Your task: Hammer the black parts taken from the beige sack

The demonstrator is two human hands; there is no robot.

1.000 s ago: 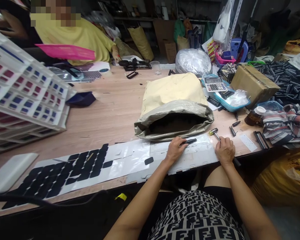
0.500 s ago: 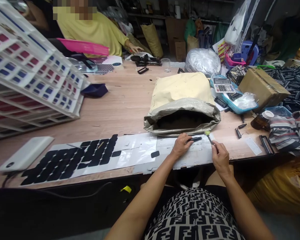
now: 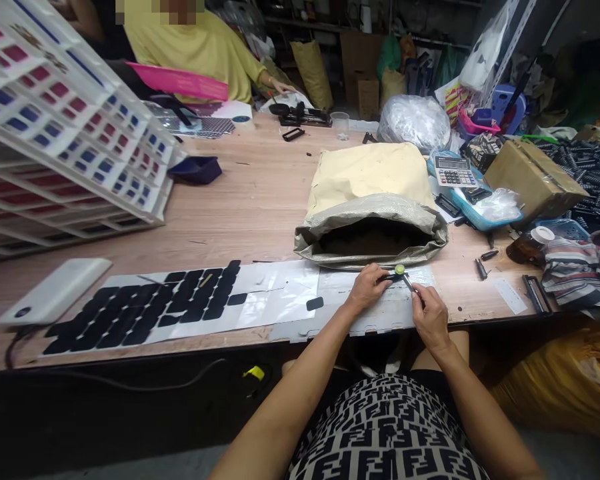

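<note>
Fingers closed, my left hand (image 3: pixel 367 289) pinches a slim black plastic piece (image 3: pixel 390 277) low over the work sheet (image 3: pixel 380 308). My right hand (image 3: pixel 431 316) grips the thin handle of a small mallet (image 3: pixel 399 270) with a yellow-green round head. That head is at the far end of the black piece; whether they touch I cannot tell. Just beyond both hands lies a cream woven sack (image 3: pixel 367 177), its dark mouth facing me. Left of my left hand, one black rounded patch (image 3: pixel 315 304) rests by itself on the sheet.
Rows of black patches (image 3: pixel 125 317) and a white box-shaped device (image 3: pixel 55 293) occupy the left front. White crates (image 3: pixel 80 167) lean at the left. A calculator (image 3: pixel 455 172), blue basket (image 3: pixel 495 215), carton (image 3: pixel 535 175) and jar (image 3: pixel 527 247) crowd the right. A person (image 3: pixel 195 53) in yellow sits opposite.
My right hand has moved left, bringing the mallet's head over to the black piece in my left hand. My left hand has stayed nearly in place. The view has shifted slightly.
</note>
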